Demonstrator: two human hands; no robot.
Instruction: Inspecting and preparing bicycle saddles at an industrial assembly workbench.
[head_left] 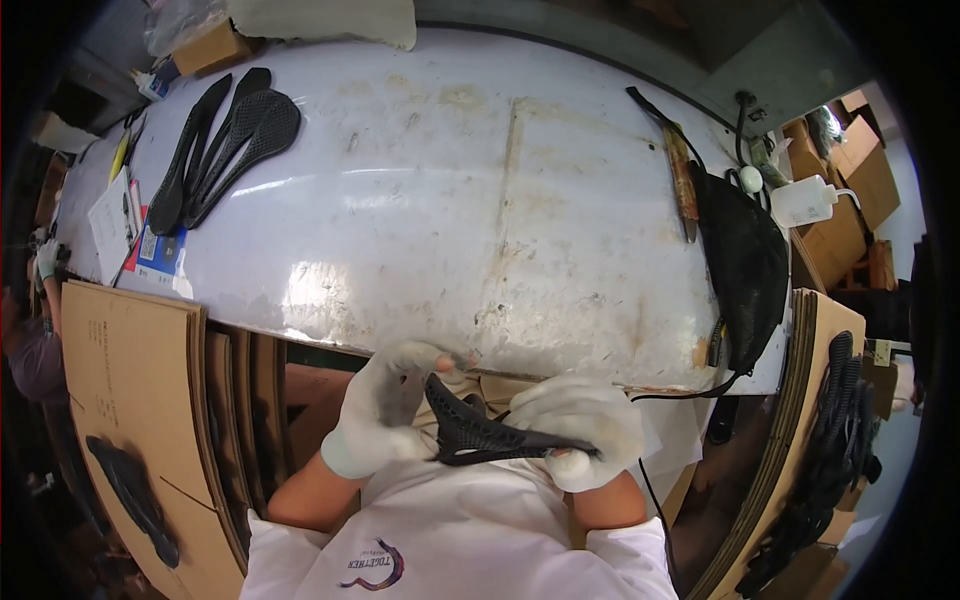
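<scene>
In front of my shirt is a black bicycle saddle (478, 438) with a lattice surface, its wide end toward the left. My right hand (580, 425), in a white glove with bare fingertips, grips the narrow nose, thumb below and fingers over the top. Beside the wide end, my left hand (375, 415), gloved the same way, is curved with thumb and fingers apart. Its thumb is close to the saddle's edge; whether it touches is unclear. Both hands are just off the near edge of the white table (420, 220).
Several black saddles (255, 120) lie at the table's far left, near papers (110, 230). A black cloth bag (740, 270) and a white squeeze bottle (805, 202) are on the right. Cardboard sheets (135, 400) stand at left, where another person's gloved hand (47, 258) shows. More black pieces (825, 440) hang at right.
</scene>
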